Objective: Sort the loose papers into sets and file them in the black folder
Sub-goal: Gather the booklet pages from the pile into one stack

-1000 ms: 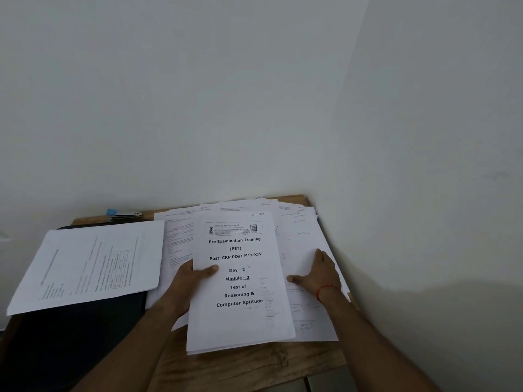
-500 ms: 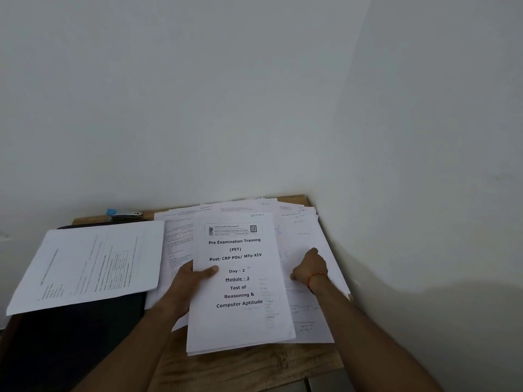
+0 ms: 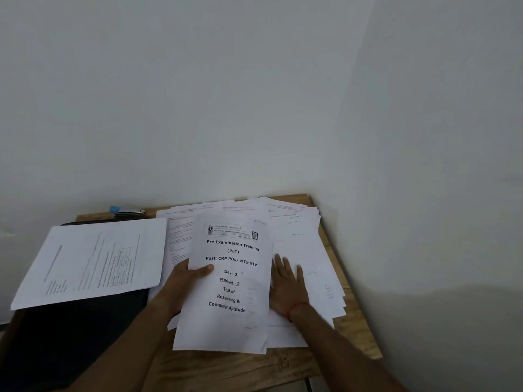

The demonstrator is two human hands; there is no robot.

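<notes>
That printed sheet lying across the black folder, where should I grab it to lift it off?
Best bet: pinch the printed sheet at its near long edge, coming from your side. It lies flat on the black folder, and that edge is bare over the folder, while its right edge sits against the loose papers.

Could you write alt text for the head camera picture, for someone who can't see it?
A person's left hand holds a paper set titled Pre Examination Training over a wooden table, while the right hand lies flat on loose papers spread across it. At left, a printed sheet lies on a black folder.
</notes>
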